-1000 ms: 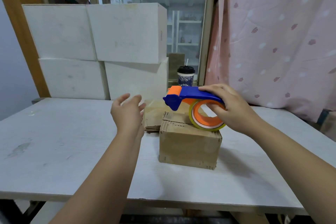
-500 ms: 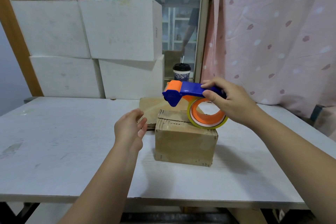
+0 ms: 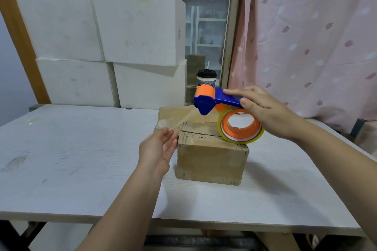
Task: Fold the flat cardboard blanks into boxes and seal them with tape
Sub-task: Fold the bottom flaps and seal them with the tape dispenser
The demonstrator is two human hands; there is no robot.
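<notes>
A folded brown cardboard box point(image 3: 210, 161) stands on the white table point(image 3: 81, 149), its top flaps closed along a seam. Behind it lies a low stack of flat cardboard blanks point(image 3: 170, 113). My right hand point(image 3: 265, 110) grips the blue and orange tape dispenser point(image 3: 216, 100) above the box's far right top, its roll of clear tape point(image 3: 240, 131) hanging against the top edge. A clear strip of tape point(image 3: 181, 120) stretches from the dispenser's mouth down and left to the fingertips of my left hand point(image 3: 157, 149), which is beside the box's top left corner.
Large white boxes point(image 3: 122, 32) are stacked against the back left. A lidded paper cup point(image 3: 206, 78) stands behind the dispenser by the window frame. A pink curtain point(image 3: 306, 36) hangs at the right. The table's front edge is close to me.
My left hand dropped from mid-air to the box's top left corner, and a strip of tape now runs from the dispenser to its fingers. My right hand stayed over the box.
</notes>
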